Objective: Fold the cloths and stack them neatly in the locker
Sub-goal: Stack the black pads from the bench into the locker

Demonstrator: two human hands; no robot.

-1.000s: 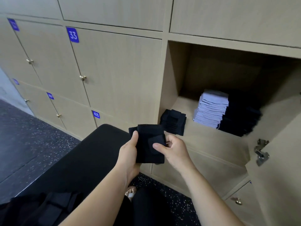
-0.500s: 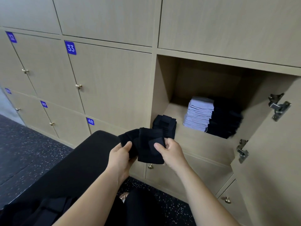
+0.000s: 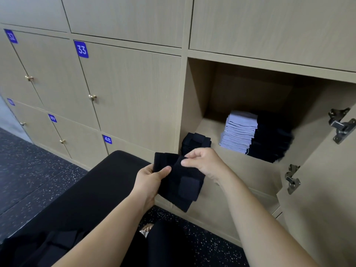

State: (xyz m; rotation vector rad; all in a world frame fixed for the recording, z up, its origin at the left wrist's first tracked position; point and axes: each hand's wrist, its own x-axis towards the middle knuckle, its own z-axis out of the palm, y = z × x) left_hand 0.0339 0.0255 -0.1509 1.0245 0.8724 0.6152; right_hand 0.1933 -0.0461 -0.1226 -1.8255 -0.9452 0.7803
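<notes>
The half-folded black cloth (image 3: 179, 184) hangs in front of the open locker (image 3: 248, 166), its long axis slanting down to the right. My left hand (image 3: 152, 178) grips its upper-left part, thumb on top, and my right hand (image 3: 204, 162) pinches its top edge. The small black stack (image 3: 195, 141) sits just beyond my right hand, the nearer one, so I'd place forward from there.

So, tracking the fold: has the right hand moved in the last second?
Yes. The right hand rose toward the small black stack, now pinching the top of the black cloth.
</notes>
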